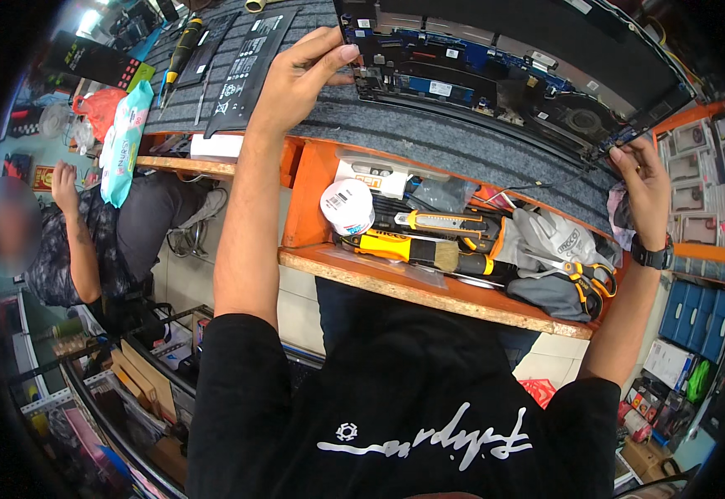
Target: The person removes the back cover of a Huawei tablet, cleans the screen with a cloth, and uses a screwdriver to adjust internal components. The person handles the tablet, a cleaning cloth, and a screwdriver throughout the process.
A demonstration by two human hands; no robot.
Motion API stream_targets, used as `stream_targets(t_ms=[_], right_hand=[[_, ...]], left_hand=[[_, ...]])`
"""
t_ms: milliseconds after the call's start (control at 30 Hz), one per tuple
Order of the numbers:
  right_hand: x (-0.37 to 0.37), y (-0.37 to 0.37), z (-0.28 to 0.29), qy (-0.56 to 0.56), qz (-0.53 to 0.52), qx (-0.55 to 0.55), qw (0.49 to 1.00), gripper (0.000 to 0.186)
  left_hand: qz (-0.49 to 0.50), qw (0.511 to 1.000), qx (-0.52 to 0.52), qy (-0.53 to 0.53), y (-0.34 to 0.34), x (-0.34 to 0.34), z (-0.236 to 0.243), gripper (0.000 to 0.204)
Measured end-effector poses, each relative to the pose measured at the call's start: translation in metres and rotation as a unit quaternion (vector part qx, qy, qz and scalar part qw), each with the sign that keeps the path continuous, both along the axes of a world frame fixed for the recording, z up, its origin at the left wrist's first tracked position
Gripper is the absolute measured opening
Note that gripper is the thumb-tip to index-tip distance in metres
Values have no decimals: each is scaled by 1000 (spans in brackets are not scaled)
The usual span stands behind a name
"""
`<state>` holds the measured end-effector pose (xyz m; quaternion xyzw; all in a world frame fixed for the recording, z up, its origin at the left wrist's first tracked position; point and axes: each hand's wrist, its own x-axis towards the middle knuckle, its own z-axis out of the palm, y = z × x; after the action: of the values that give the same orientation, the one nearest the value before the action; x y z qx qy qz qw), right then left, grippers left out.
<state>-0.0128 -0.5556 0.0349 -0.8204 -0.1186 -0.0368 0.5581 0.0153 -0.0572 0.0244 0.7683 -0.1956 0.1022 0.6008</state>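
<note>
Grey ribbed mat [429, 137] up top, opened laptop [512, 66] lying at twelve o'clock. Left hand [296, 79] pinching its near-left corner, right hand [641, 179] pinching the right corner at three. Mid-lift, seemingly; next calls for an even, two-handed raise.

Head camera looks steeply down, close over the workbench [462, 154].

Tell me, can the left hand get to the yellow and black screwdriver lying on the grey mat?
Probably yes. The left hand pinches the opened laptop's edge, and the screwdriver lies to its left on the same mat, with only a flat black battery pack between them.
</note>
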Motion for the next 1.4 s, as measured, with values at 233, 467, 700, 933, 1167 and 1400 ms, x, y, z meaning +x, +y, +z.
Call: stream_targets(t_ms=[233,467,700,933,1167,1400], right_hand=[[0,3,4,1,-3,-10,1000,22],[-2,1,7,13,7,-14,1000,18],[-5,5,12,9,11,-31,999,16],[-10,10,15,20,12,-21,1000,13],[-12,5,19,32,-11,-106,994,16],[-4,3,11,-55,30,-101,993,23]], left_hand=[[14,1000,15,-11,-3,3,3,25],[2,1000,11,-14,3,6,-3,31],[2,1000,0,-6,5,4,-2,28],[-8,1000,-11,7,11,4,-4,26],[-4,998,-5,61,21,7,-4,22],[29,996,-14,83,16,3,0,13]])
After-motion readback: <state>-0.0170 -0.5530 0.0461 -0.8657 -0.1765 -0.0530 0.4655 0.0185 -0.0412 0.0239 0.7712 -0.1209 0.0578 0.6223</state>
